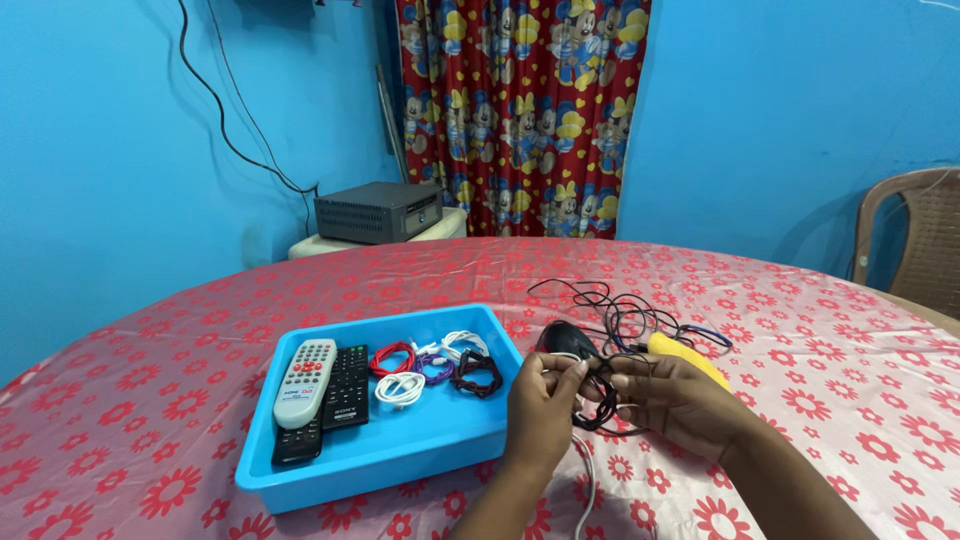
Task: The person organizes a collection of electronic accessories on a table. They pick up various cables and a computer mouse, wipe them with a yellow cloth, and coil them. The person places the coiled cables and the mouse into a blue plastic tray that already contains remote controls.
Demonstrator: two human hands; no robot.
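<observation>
Fingers (575, 368) of both hands pinch a black wire (598, 405), bunched up between them. The left hand (540, 410) grips one side of the bunch and the right hand (675, 400) grips the other, close together, just above the table (800, 330).

That wire is part of a messy tangle (625, 315) lying on the table behind the hands. A black mouse (567, 340) sits right by the left hand, and a yellow thing (690, 355) pokes out by the right hand. I cannot tell which one the wire belongs to.

What could go wrong? A hard pull could make the knots tighter, because the loops cross over each other many times. A quick tug could also drag the mouse or the yellow thing along the table, since their wires seem caught in the same mess. Thin wire can bend sharply or snap inside if it gets yanked.

A white wire (585, 480) runs down between the arms and could get snagged too.

Beside the left hand stands a blue tray (400, 455). It holds three remotes (320, 385) and small neat coils (435, 365) of red, white, purple and dark wire. A swinging loop could hook a coil and pull it loose.
</observation>
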